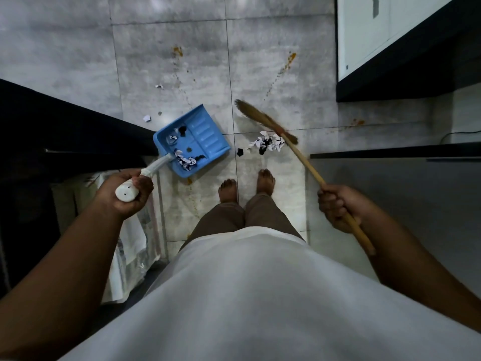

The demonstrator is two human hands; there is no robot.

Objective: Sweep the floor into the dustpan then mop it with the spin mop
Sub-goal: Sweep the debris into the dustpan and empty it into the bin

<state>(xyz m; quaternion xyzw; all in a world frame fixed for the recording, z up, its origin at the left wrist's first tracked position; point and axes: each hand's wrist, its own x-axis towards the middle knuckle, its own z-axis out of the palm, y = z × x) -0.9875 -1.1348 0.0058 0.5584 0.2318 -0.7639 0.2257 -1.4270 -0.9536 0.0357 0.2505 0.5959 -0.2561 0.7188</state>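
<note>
I see the left hand (125,195) fisted round the dustpan (192,142) handle; right hand (337,207) fingers wrapped tight on the broom (304,162); paper scraps (268,143) beside its bristles.

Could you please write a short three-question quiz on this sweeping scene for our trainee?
1. True or false: the blue plastic dustpan already holds paper scraps.
2. Which hand holds the wooden-handled straw broom: A left, B right?
3. Where does the main pile of torn black-and-white paper lie relative to the dustpan?

Key: 1 true. 2 B, the right hand; the left hand grips the dustpan's white handle. 3 On the grey tiled floor, to the dustpan's right, beside the broom head.
</note>
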